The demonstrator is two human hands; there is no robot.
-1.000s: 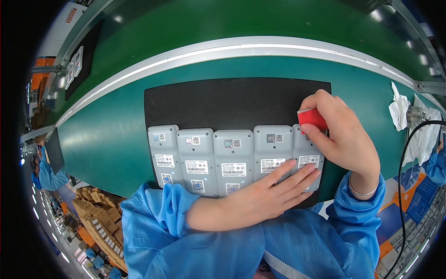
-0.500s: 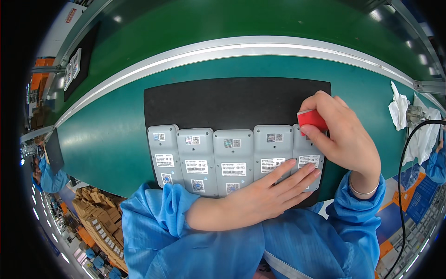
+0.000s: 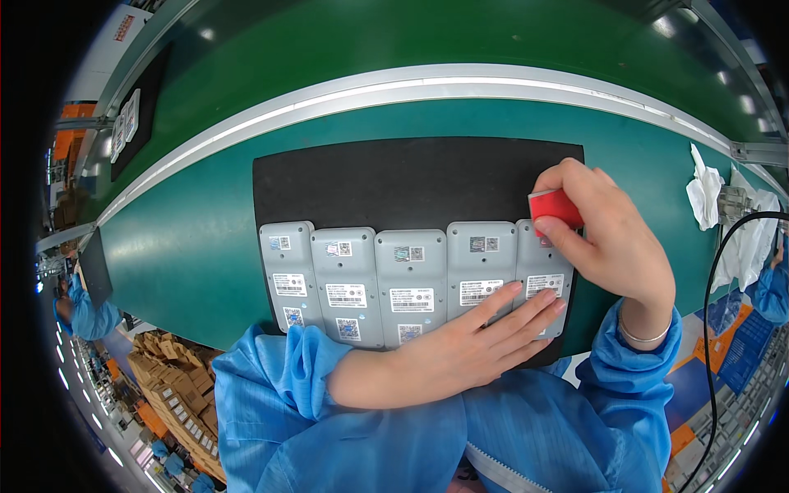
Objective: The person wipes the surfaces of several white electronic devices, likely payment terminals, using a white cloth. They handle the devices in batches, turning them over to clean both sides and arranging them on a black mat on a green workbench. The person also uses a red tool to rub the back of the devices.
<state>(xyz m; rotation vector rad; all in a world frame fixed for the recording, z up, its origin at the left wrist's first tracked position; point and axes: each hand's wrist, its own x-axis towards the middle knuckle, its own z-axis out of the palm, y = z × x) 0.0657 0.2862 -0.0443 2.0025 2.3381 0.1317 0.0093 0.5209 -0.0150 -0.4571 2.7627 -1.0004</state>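
Several grey handheld devices lie side by side, backs up, with white labels and square codes on them. My left hand rests flat across the lower part of the two rightmost devices, its fingers stretched out. Between the thumb and fingers of my right hand is a small red block with a pale edge. It is held at the top end of the rightmost device, over the label area there. My right hand hides part of that end, so I cannot tell whether the block touches it.
Under the devices lies a black mat on the green tabletop. A metal rail runs behind it, with a green surface beyond. White tissue and a black cable are at the right. Stacked cartons stand at lower left.
The red block has tilted slightly and shifted a little to the right in my right hand. My left hand stays in place on the devices.
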